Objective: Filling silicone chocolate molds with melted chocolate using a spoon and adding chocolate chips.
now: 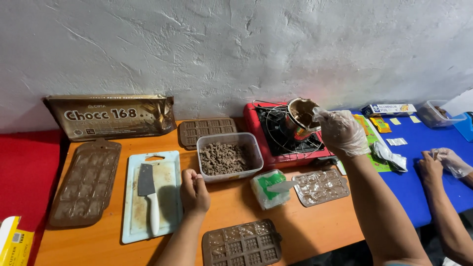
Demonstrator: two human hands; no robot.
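At far right of stove [276,135], gloved right hand [340,132]: fingers curled on rim of metal pot [299,118] holding brown melt. Left hand [194,191] bare, fingers closed in loose fist, resting on bench [231,207], touching near wall of clear tub [229,156] of chocolate crumbs. Brown oblong wrapper [111,117] propped against wall, far left. Green-white packet [268,188] right of left hand. Long white-blue box [388,109] far right. Yellow package corner [14,241] near left. Other person's hands at right edge.
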